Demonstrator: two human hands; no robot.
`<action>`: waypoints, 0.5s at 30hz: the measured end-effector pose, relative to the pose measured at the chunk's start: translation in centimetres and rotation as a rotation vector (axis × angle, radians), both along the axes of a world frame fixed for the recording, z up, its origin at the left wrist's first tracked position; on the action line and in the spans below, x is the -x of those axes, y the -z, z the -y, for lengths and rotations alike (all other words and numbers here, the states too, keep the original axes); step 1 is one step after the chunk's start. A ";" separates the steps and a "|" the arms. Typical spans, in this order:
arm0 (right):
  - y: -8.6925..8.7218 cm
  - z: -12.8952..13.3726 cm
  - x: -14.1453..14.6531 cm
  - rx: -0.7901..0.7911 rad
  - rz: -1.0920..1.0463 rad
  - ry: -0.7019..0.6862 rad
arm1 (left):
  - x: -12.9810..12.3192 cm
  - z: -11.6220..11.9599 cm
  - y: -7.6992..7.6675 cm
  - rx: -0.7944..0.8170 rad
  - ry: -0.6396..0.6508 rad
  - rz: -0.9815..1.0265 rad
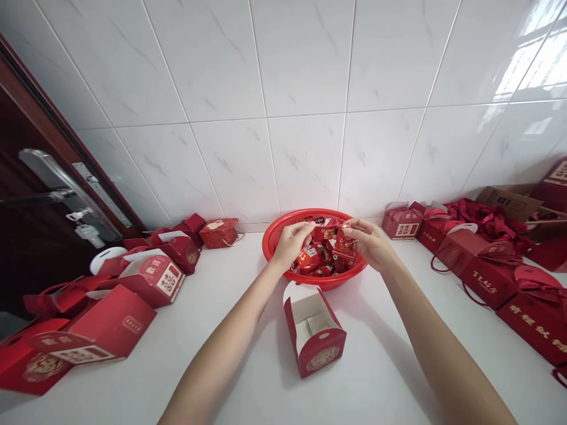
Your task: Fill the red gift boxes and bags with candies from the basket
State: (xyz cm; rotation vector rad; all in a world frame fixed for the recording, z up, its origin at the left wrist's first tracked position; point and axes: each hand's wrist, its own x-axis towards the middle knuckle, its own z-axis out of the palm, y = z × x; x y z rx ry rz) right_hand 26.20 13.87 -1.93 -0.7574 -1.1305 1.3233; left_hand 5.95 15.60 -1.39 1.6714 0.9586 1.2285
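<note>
Over red basket — right hand pinches red packet; left hand curled (grip unclear); forearms angled inward.

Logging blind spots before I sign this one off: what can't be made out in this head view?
All in the head view:
- Bottom of the red basket: hidden by wrapped packets.
- Small print on those packets: too small.
- Whether the left hand grips a packet: its own fingers hide the contact.
- Nearest right-side box: cut off by the right edge.
- Contents of that box: hidden by its walls and top.
</note>
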 end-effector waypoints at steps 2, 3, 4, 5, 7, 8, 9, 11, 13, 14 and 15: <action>-1.3 1.1 0.1 -0.051 0.026 0.011 | 0.2 2.1 -0.6 -0.010 -0.015 -0.012; -1.9 1.7 0.0 -0.079 0.040 0.020 | 0.4 3.2 -0.9 -0.012 -0.015 -0.032; -2.5 2.3 0.0 -0.107 0.055 0.030 | 0.5 4.1 -1.1 -0.011 -0.007 -0.055; -3.1 2.9 0.0 -0.133 0.069 0.040 | 0.6 4.9 -1.1 -0.005 0.007 -0.077; -4.0 4.2 -0.1 -0.178 0.096 0.056 | 0.9 6.1 -1.0 0.017 0.044 -0.115; -4.4 4.8 -0.1 -0.198 0.106 0.061 | 1.1 6.4 -0.8 0.028 0.058 -0.131; -4.6 5.3 -0.1 -0.215 0.112 0.063 | 1.4 6.6 -0.7 0.037 0.064 -0.147; -5.0 6.3 -0.1 -0.243 0.129 0.049 | 2.0 6.9 -0.4 0.049 0.049 -0.188; -5.1 7.2 0.1 -0.244 0.179 -0.022 | 2.7 7.3 -0.4 0.052 0.048 -0.247; -5.1 7.6 0.2 -0.233 0.213 -0.074 | 3.1 7.5 -0.6 0.054 0.070 -0.293; -5.1 7.9 0.4 -0.220 0.246 -0.125 | 3.5 7.8 -0.8 0.057 0.106 -0.353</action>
